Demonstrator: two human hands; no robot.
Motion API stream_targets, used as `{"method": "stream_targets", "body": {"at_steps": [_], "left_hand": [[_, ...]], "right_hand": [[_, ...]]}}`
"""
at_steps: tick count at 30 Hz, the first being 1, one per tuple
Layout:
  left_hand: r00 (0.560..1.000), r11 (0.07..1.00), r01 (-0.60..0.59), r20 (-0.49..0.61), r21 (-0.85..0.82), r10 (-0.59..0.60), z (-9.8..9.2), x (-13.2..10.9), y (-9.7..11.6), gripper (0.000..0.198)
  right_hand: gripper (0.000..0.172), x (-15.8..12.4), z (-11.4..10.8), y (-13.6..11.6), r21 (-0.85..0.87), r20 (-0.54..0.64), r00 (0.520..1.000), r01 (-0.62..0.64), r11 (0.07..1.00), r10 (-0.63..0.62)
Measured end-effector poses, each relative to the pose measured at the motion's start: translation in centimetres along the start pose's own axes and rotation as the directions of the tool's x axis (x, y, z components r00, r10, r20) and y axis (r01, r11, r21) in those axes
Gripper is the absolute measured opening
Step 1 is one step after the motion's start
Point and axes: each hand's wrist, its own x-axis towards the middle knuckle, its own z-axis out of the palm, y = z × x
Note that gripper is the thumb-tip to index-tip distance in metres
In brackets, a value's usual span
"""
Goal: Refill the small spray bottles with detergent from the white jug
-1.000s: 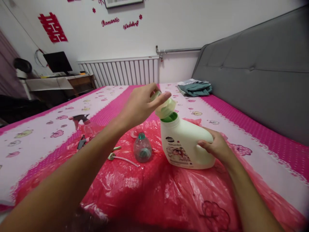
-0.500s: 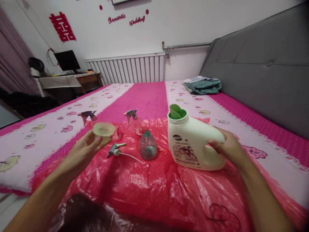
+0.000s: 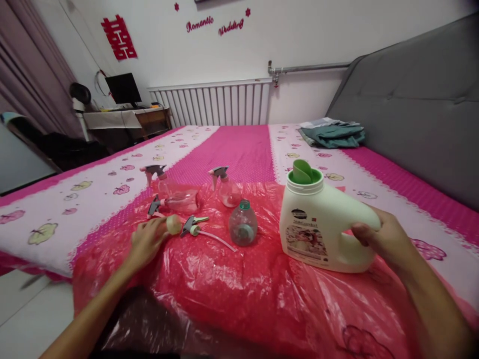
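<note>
My right hand (image 3: 389, 239) grips the handle of a pale detergent jug (image 3: 305, 219), which stands upright with its green pouring spout (image 3: 305, 172) uncovered. Low over the red plastic sheet, my left hand (image 3: 147, 239) has its fingers around a pale yellow cap (image 3: 173, 225), now tipped on its side. Just right of the cap lies a loose spray trigger head (image 3: 190, 226) with its thin tube. An open clear bottle with a green neck (image 3: 243, 227) stands between that trigger and the jug. Behind are pink spray bottles: one lying down (image 3: 181, 201), one upright (image 3: 229, 192), another farther left (image 3: 164, 185).
The red plastic sheet (image 3: 232, 284) covers the near part of the bed (image 3: 239, 149). Folded clothes (image 3: 333, 133) lie at the back right beside the grey headboard (image 3: 411, 99). A radiator (image 3: 213, 104) and a desk with a monitor (image 3: 123, 89) are behind.
My left hand has lowered the yellow cap toward the sheet and tipped it sideways. The lying spray bottle is now uncovered. My right hand stays on the jug; the view has shifted left.
</note>
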Motion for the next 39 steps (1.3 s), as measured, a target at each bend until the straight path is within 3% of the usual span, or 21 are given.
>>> {"method": "stream_targets", "body": {"at_steps": [3,7,10,13,16,19,22,26,30,34,39], "left_hand": [[1.0,0.998,0.02,-0.011,0.063,-0.02,-0.1,-0.1,-0.1,0.057],[0.998,0.996,0.02,-0.066,0.089,-0.014,-2.5,0.0,1.3,0.067],[0.991,0.997,-0.068,-0.115,0.022,0.07,-4.2,-0.2,5.4,0.065],[0.977,0.967,-0.212,-0.058,-0.14,0.206,-4.0,-0.5,11.2,0.054],[0.939,0.897,-0.331,-0.007,-0.294,0.344,-2.0,-0.5,16.5,0.048],[0.914,0.835,-0.37,0.004,-0.408,0.406,1.0,-0.4,19.4,0.047],[0.919,0.813,-0.349,-0.002,-0.466,0.393,3.8,-0.4,19.5,0.045],[0.93,0.804,-0.301,0.029,-0.513,0.366,6.2,-0.3,17.7,0.049],[0.916,0.794,-0.298,0.075,-0.53,0.394,7.6,-0.1,16.5,0.051],[0.908,0.79,-0.305,0.088,-0.532,0.41,8.1,0.0,16.0,0.052],[0.895,0.777,-0.388,-0.003,-0.496,0.445,6.6,-1.3,16.9,0.054]], "right_hand": [[0.071,0.2,-0.2,0.3,-0.019,-0.01,1.0,0.004,1.0,-0.004],[0.073,0.6,-0.5,1.0,-0.03,-0.029,1.0,0.001,1.0,-0.002],[0.074,0.6,-0.7,1.3,-0.031,-0.008,1.0,-0.007,0.999,0.006],[0.071,0.4,-0.9,1.3,-0.052,0.02,1.0,0.009,0.999,-0.007],[0.067,0.3,-1.0,1.0,-0.102,0.024,0.999,0.046,0.994,-0.043],[0.06,0.3,-1.1,0.6,-0.172,0.031,0.996,0.085,0.981,-0.08],[0.051,0.1,-1.1,0.3,-0.327,0.036,0.988,0.156,0.932,-0.153],[0.05,-0.6,-0.8,-0.5,-0.641,-0.044,0.96,0.186,0.745,-0.278],[0.046,-1.7,0.0,-2.1,-0.755,-0.071,0.975,0.085,0.65,-0.21],[0.049,-2.0,0.6,-2.8,-0.791,-0.163,0.978,-0.049,0.61,-0.133],[0.051,-1.8,1.1,-2.4,-0.78,-0.247,0.966,-0.156,0.606,-0.07]]}}
